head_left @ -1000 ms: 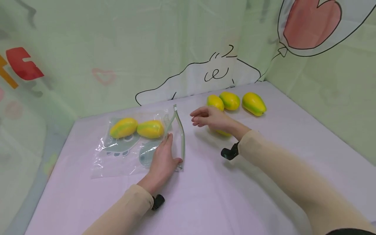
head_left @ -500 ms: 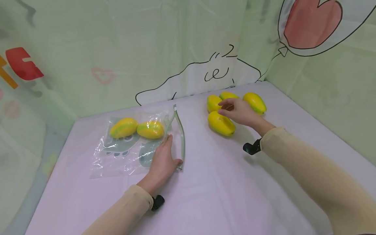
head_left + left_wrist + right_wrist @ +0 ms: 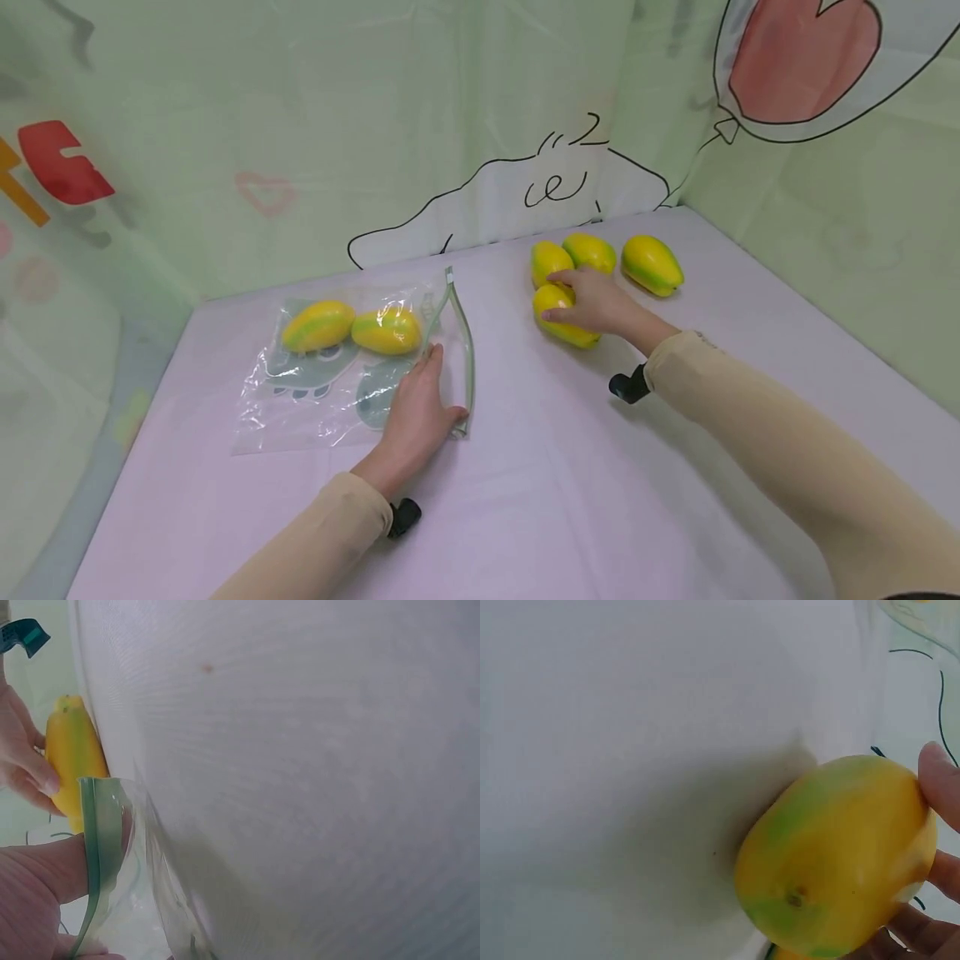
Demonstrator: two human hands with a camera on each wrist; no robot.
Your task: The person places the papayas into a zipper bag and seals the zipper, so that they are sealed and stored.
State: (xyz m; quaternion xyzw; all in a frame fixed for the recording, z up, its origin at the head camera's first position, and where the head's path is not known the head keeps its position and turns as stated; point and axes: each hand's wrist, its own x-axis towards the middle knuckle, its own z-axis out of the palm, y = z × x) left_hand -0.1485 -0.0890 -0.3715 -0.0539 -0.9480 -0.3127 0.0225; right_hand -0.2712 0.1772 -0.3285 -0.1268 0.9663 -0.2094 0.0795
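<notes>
A clear zip-lock bag (image 3: 337,417) with a green zip edge lies on the left of the table, its mouth spread toward the right. Two yellow-green papayas (image 3: 317,326) are inside it. My left hand (image 3: 418,408) holds the bag at its mouth; in the left wrist view the thumb (image 3: 56,866) passes behind the green zip edge. My right hand (image 3: 600,304) grips the nearest papaya (image 3: 558,325) of the group at the right, thumb and fingers on either side of it. In the right wrist view this papaya (image 3: 840,855) covers part of the fingers.
Behind the gripped papaya sit two more papayas (image 3: 590,252), close together. Another papaya (image 3: 651,265) stands a little apart to their right. The lilac table (image 3: 525,500) meets printed cloth walls (image 3: 360,125) at the back and sides.
My right hand moved right from near the bag's mouth to the papaya group, then came down and took hold of the nearest papaya. My left hand and the bag stayed in place.
</notes>
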